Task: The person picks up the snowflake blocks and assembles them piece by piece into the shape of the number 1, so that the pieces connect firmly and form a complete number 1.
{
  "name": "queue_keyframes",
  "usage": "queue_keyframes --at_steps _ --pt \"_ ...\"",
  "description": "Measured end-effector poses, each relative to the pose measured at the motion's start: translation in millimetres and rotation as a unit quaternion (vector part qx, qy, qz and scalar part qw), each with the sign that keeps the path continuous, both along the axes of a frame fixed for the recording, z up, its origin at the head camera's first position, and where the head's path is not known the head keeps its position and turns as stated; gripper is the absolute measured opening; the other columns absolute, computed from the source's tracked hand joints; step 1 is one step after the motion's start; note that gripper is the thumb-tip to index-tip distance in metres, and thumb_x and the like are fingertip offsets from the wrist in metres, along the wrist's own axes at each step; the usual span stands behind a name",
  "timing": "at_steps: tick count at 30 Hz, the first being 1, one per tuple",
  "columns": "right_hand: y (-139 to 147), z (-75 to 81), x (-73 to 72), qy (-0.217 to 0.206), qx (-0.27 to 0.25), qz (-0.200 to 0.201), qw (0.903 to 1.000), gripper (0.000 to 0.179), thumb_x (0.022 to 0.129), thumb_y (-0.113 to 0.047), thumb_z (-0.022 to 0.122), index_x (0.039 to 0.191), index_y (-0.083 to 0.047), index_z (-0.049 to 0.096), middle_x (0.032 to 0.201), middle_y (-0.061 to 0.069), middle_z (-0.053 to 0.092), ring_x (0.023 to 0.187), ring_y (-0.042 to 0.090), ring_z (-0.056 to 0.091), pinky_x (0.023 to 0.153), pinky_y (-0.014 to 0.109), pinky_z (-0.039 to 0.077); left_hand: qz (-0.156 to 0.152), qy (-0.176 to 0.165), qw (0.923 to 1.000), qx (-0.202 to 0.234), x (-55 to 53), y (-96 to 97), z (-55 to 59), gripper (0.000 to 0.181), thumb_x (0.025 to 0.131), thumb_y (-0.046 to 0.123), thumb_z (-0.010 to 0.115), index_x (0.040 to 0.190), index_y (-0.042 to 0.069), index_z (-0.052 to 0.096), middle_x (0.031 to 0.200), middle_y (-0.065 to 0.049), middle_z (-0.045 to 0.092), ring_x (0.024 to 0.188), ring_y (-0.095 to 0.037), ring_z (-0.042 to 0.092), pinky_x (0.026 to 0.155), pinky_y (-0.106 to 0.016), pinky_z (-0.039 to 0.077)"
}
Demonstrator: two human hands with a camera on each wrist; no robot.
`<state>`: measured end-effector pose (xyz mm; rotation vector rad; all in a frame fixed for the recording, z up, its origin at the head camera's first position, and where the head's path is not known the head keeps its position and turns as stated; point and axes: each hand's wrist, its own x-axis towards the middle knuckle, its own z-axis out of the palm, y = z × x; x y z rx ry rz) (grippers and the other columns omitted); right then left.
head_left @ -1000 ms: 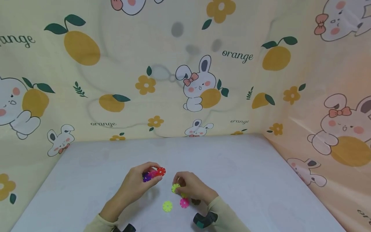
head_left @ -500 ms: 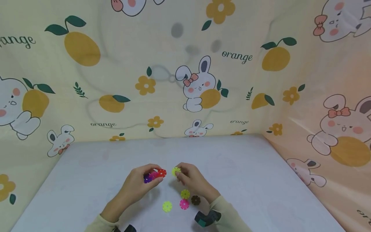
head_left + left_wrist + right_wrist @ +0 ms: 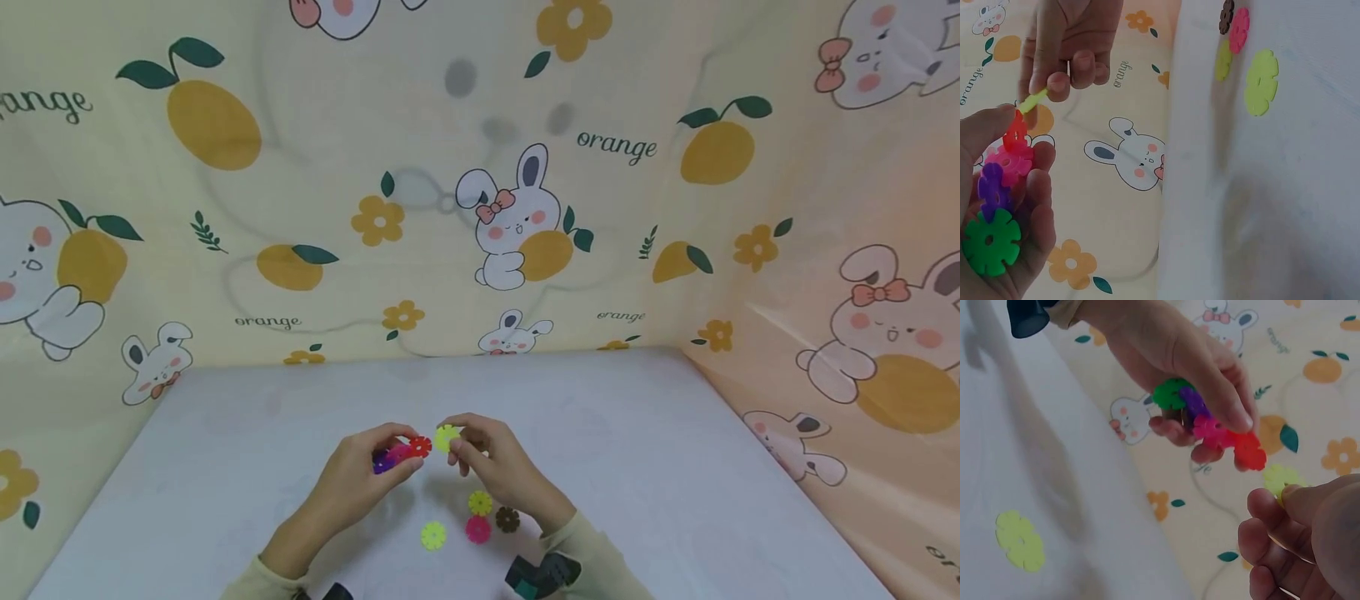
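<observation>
My left hand [image 3: 352, 471] grips a chain of notched plastic discs joined edge to edge. In the left wrist view the chain runs from a green disc [image 3: 991, 242] through a purple disc [image 3: 995, 192] and a pink disc [image 3: 1010, 161] to a red disc [image 3: 1016, 131] at the thumb tip. Between thumb and index finger, my right hand [image 3: 498, 458] pinches a light yellow disc [image 3: 447, 438]. In the head view that disc is held just right of the red end, with a narrow gap; the left wrist view has the two overlapping.
On the white table [image 3: 637, 467] below the hands lie another light yellow disc [image 3: 433, 536], a darker yellow disc [image 3: 480, 502], a pink-red disc [image 3: 478, 529] and a brown disc [image 3: 507, 520]. A printed cloth [image 3: 322, 167] hangs behind the table and along its right side.
My right hand has lifted the light yellow disc from the table and brought it up and left, close to the red end of the chain. My left hand has barely moved.
</observation>
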<state>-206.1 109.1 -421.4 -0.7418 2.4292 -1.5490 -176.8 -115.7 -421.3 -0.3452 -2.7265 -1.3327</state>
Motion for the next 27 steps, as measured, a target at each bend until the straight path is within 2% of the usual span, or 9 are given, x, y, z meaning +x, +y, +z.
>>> queue_keyframes --at_steps 12,21,27 --pt "-3.2 5.1 5.9 0.023 0.008 0.0 0.9997 0.026 0.103 -0.012 0.058 0.128 -0.011 0.064 0.088 0.013 0.07 0.071 0.011 0.06 0.067 0.021 0.049 -0.034 0.002 0.9993 0.017 0.9 -0.4 2.8 0.024 0.087 0.028 0.08 0.108 0.017 0.073 0.084 0.005 0.07 0.069 -0.009 0.055 0.061 -0.021 0.049" --pt "-4.9 6.9 8.7 0.026 0.001 0.005 0.9997 0.026 0.104 -0.013 0.056 0.129 -0.01 0.064 0.091 0.018 0.07 0.072 0.011 0.06 0.068 0.021 0.05 -0.053 -0.024 0.9977 0.036 -0.8 -0.8 0.7 0.033 0.09 0.033 0.077 0.114 0.01 0.074 0.101 -0.003 0.076 0.078 -0.011 0.062 0.068 -0.019 0.054" --pt "-5.7 6.7 10.2 0.034 0.007 0.002 0.9994 0.026 0.104 -0.012 0.057 0.129 -0.011 0.064 0.088 0.009 0.07 0.072 0.01 0.06 0.069 0.022 0.05 -0.071 -0.025 0.9965 0.037 -0.5 -1.9 1.0 0.037 0.091 0.035 0.075 0.115 0.006 0.073 0.101 -0.004 0.076 0.078 -0.011 0.062 0.068 -0.02 0.054"
